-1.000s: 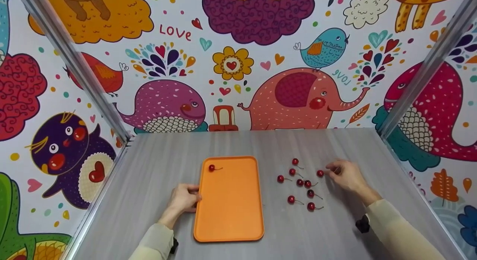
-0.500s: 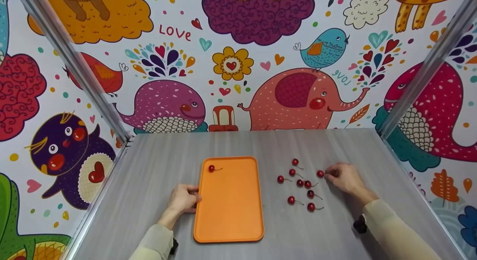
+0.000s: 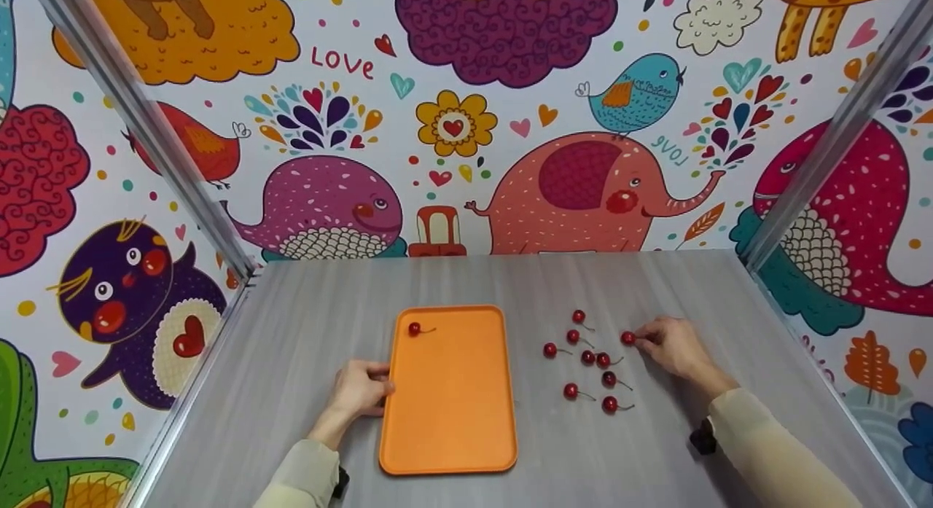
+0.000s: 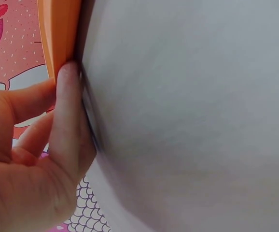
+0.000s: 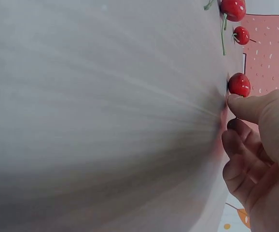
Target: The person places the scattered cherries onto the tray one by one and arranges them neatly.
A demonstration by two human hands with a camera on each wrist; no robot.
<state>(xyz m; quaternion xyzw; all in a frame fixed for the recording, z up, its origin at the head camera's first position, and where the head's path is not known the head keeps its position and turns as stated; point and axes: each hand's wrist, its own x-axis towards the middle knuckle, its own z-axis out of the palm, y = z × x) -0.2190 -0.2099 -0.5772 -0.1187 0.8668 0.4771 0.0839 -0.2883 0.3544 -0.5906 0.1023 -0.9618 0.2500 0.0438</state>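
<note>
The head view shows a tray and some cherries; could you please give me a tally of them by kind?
Orange tray: 1
Red cherries: 10 (1 on the tray, 9 off to its right)
Total: 11

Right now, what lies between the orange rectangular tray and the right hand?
Stemmed, round red cherries, loosely scattered on the grey tabletop, as the head view shows.
</note>
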